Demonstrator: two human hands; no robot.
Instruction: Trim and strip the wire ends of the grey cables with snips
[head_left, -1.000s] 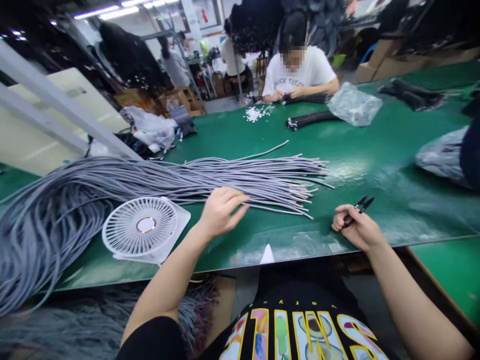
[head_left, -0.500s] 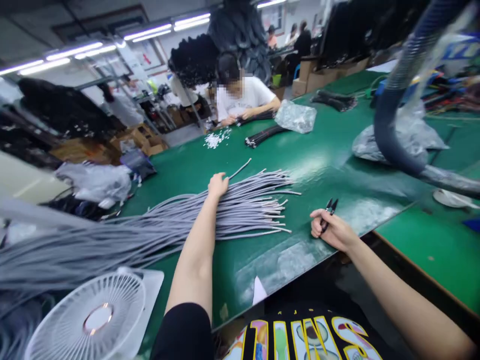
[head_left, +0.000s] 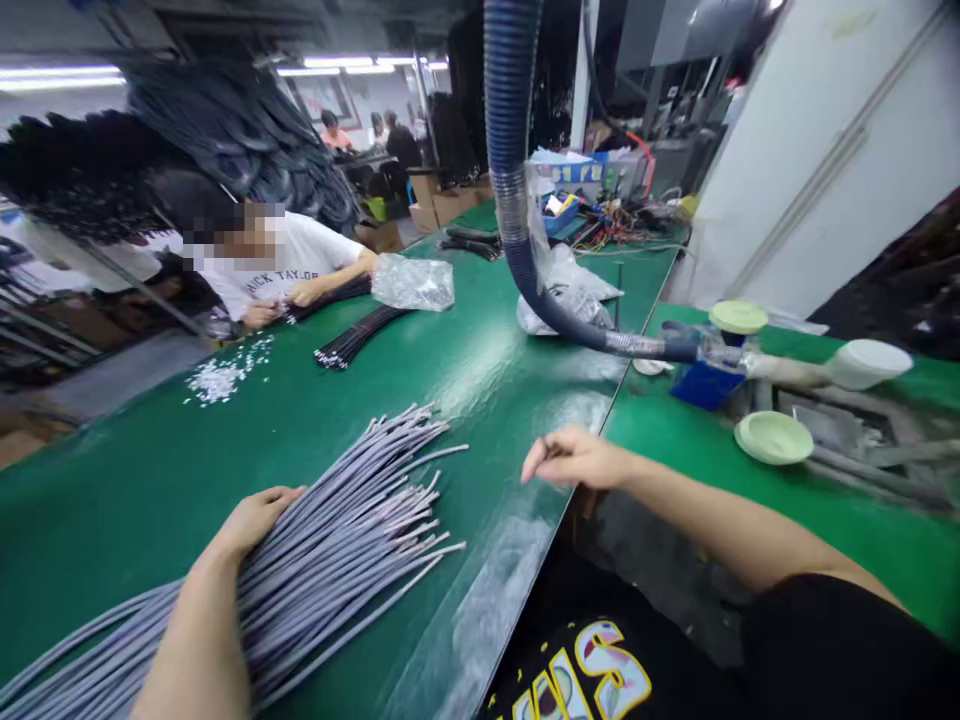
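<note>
Reference dial: the cable bundle is forming the centre, with 12 o'clock pointing to the top of the view.

Position: the bundle of long, round, grey cables (head_left: pixel 337 570) is lying on the smooth green tabletop (head_left: pixel 487 365), its fanned, uneven ends pointing toward 2 o'clock.

Hands: the left hand (head_left: pixel 256 520) is resting at 10 o'clock, touching the bundle's far edge; whether it is gripping any strand cannot be told. The right hand (head_left: pixel 576 458) is hanging between 2 and 3 o'clock, apart from the cables, fingers curling inward; whether they are enclosing anything cannot be told.

Surroundings: a sheaf of thin black cables (head_left: pixel 361 337) is lying at 12 o'clock, scattered small white pieces (head_left: pixel 223 378) at 11 o'clock.

Handling (judgement): single strands are probably being light and flexible, the whole bundle heavier and prone to splaying. The sheaths are appearing robust rather than fragile, possibly sliding on the glossy surface. The best hold is likely lying just behind the fanned ends, encircling several strands.
</note>
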